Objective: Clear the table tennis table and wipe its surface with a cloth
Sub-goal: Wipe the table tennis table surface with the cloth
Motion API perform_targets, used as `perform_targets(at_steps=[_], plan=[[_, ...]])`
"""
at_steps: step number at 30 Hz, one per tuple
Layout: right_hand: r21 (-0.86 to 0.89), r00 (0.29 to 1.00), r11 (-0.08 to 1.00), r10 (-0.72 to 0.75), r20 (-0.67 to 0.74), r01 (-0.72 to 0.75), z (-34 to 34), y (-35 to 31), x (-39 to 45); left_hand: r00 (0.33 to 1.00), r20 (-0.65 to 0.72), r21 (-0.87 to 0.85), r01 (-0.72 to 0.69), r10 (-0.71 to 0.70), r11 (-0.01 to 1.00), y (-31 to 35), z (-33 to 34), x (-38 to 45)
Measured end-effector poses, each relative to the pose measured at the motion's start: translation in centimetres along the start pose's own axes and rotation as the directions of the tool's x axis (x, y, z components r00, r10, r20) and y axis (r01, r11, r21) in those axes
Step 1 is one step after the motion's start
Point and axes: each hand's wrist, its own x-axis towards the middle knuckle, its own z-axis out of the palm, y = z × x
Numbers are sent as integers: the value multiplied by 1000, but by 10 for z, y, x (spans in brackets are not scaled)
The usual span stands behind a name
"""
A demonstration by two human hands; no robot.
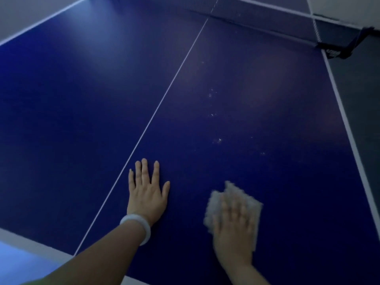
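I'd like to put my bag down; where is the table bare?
Bare: the blue half left of the centre line, and between the net and droplets. Busy near edge: left hand flat, right hand pressing the cloth.

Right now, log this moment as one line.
right hand presses grey cloth | left hand flat on blue table tennis table | droplets ahead

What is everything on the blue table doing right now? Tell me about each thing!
Left hand: flat on the table, fingers spread, holding nothing.
Right hand: pressing flat on the cloth, blurred.
Cloth: spread out under the right hand.
Table: bare blue top, with small pale specks ahead of the cloth.
Net: up, stretched across the far end.
Bracelet: on the left wrist.
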Motion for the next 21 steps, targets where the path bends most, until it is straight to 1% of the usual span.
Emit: perform_targets(at_steps=[2,4,5,6,7,8,9,10,11,12,13,14,15,16,17,18,19,21], plan=[[-12,980,980,-198,20,198,7,-32,10,1000,-15,-41,-1,1,999,-1,1,-1],[-28,939,939,-342,45,343,5,-41,38,999,-33,-76,-3,1,997,-1,1,-1],[-58,918,917,-392,55,395,3,-36,56,999,-44,-79,-2,-1,997,-1,1,-1],[-84,915,911,-398,70,403,1,-27,78,999,-53,-73,0,-4,997,-1,1,-1],[-87,938,935,-337,79,344,-4,-16,99,998,-57,-65,3,-7,998,-1,2,0],[-72,974,973,-214,70,219,-10,-2,120,998,-55,-64,7,-10,998,-1,3,0],[-33,997,997,-61,57,63,-18,11,136,999,-50,-67,9,-12,998,-1,3,1],[21,994,995,93,54,-94,-24,22,147,999,-48,-66,10,-13,998,-1,4,2],[59,975,975,209,69,-213,-28,30,151,999,-49,-59,9,-11,998,-1,5,2],[67,959,958,271,86,-277,-28,32,150,999,-53,-51,7,-10,999,-1,5,2],[45,956,957,282,82,-286,-25,28,144,998,-57,-49,5,-8,999,-1,5,2],[16,973,974,227,51,-228,-18,18,135,998,-59,-52,3,-6,999,0,5,1],[-12,994,994,108,9,-108,-12,3,125,998,-60,-54,2,-5,999,1,4,1],[-41,999,999,-35,-8,35,-7,-14,117,998,-60,-54,2,-6,999,1,5,1],[-62,984,982,-180,0,180,-4,-30,115,998,-59,-54,3,-7,999,1,4,1],[-83,949,946,-313,25,314,-1,-46,120,998,-55,-54,3,-6,999,1,4,2],[-96,909,904,-414,49,417,-1,-61,131,999,-51,-51,0,-2,999,1,4,2],[-90,853,849,-513,93,520,-4,-87,165,999,-45,-36,2,-3,999,0,4,1]])
